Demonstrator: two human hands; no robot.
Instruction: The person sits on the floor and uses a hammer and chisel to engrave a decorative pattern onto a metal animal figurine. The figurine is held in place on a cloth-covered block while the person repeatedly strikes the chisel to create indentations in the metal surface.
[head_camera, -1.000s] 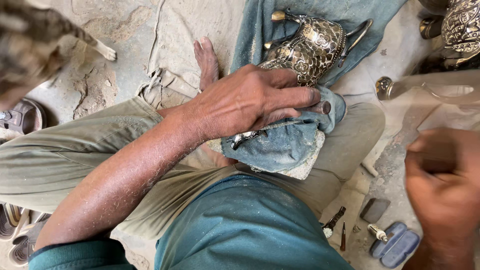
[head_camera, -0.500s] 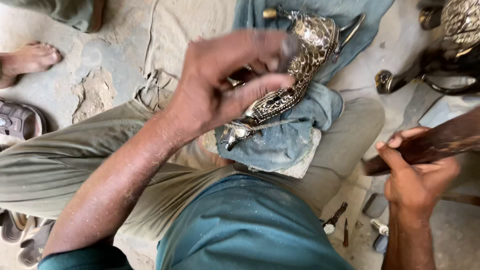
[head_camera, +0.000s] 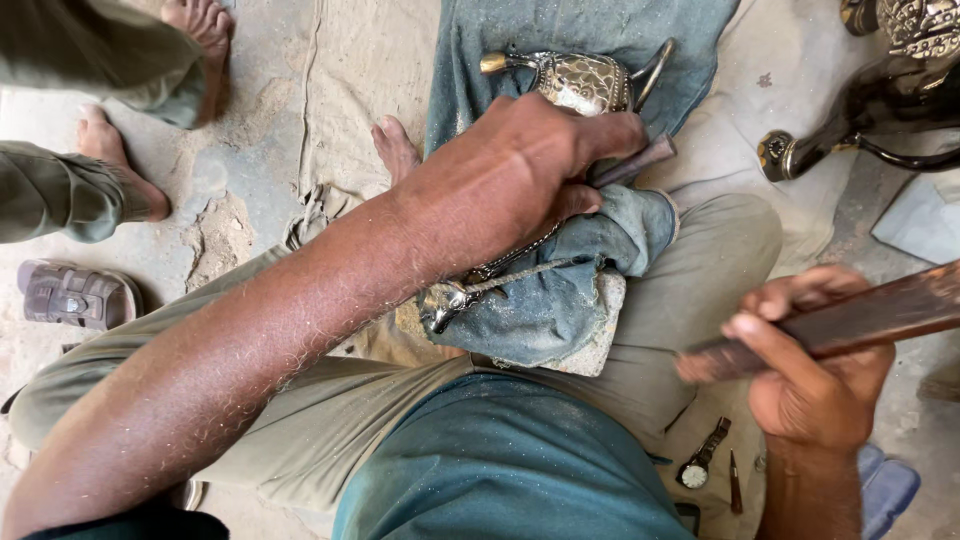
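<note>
A small engraved metal piece (head_camera: 470, 290), silvery and ornate, lies across a folded blue denim cloth (head_camera: 560, 310) that pads a pale stone block (head_camera: 598, 340) on the person's lap, its lower end poking out from under the left hand (head_camera: 520, 175). That hand presses down over the piece, its grip closed around a thin dark punch-like tool (head_camera: 635, 162) whose end sticks out past the knuckles toward the right; how the fingers sit on the metal underneath is hidden by the back of the hand. The right hand (head_camera: 815, 375) is off to the side, near the right knee, its grip wrapped tight around a dark wooden stick (head_camera: 860, 315) that runs up and out of the picture's right edge, blurred at its near end. Just beyond the left hand, a decorated metal pot (head_camera: 585, 80) with a brass-tipped spout and a curved handle rests on more blue cloth spread on the floor. Farther right stand other dark metal vessels (head_camera: 880, 110). On the floor by the right forearm lie a wristwatch (head_camera: 700, 462) and a small pointed tool (head_camera: 735, 482). To the left, another person's bare feet (head_camera: 125, 165) and a brown sandal (head_camera: 75, 295) rest on the dusty floor.
</note>
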